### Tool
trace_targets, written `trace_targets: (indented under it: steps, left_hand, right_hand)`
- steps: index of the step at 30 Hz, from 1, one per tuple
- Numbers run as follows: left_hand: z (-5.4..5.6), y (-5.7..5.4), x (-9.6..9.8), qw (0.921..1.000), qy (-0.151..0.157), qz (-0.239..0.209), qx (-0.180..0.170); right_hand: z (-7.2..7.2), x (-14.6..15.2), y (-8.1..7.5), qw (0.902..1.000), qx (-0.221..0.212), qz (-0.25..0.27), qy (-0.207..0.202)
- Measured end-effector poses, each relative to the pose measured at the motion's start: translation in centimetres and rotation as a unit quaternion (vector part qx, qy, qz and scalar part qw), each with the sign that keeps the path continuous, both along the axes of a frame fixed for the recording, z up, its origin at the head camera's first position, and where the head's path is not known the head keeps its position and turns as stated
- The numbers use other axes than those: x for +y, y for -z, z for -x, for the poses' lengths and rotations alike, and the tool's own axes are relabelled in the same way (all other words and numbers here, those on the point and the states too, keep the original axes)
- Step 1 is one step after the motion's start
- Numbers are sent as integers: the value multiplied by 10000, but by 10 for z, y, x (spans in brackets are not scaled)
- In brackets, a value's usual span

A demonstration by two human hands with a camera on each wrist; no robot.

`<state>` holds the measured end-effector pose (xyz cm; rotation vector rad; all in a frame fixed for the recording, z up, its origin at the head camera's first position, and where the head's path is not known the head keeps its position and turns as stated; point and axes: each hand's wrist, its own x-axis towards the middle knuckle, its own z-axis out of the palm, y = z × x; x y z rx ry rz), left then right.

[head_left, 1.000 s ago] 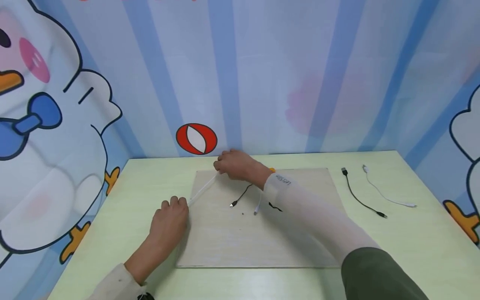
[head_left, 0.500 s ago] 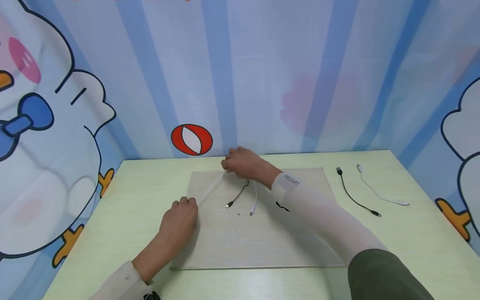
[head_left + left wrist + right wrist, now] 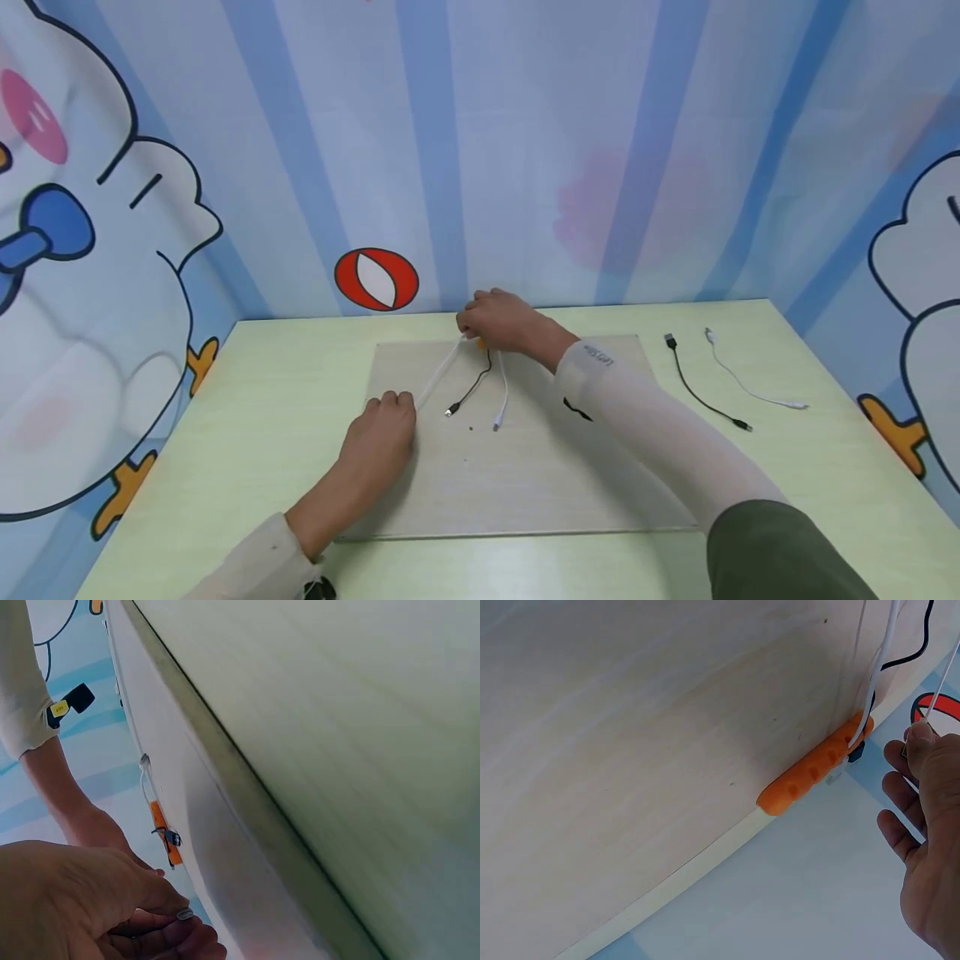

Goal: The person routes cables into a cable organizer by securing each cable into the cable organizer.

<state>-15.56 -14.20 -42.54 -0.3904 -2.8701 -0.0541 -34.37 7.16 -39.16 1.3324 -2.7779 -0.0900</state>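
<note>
Left hand (image 3: 378,442) and right hand (image 3: 504,320) pinch a white cable (image 3: 441,372); right sleeve (image 3: 652,421) reads "Lets", rest blurred

The held cable (image 3: 441,372) is white and the cable holder (image 3: 810,775) orange; of the remaining cables, the left black cable (image 3: 470,393) and right black cable (image 3: 697,397) match, as do the left white cable (image 3: 506,390) and right white cable (image 3: 738,382). The board (image 3: 525,483) is pale beige with faint wood grain, the table (image 3: 217,450) pale yellow-green. Behind, a light-blue backdrop (image 3: 525,92) carries darker blue stripes, a red-and-white ball (image 3: 377,279) and a white duck (image 3: 67,350) outlined in black.
</note>
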Motion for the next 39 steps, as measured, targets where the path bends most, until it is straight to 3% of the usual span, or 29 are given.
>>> trace_targets:
  steps: [23,30,39]
  left_hand:
    - [4,0,47,9987,513,78,6]
    - [5,-3,66,9974,677,227,-120]
    - [4,-7,93,9959,836,248,-258]
  right_hand:
    - [4,35,0,9956,-546,546,539]
    - [4,48,-2,9907,-858,644,833]
    - [7,59,-2,9878,-989,828,876]
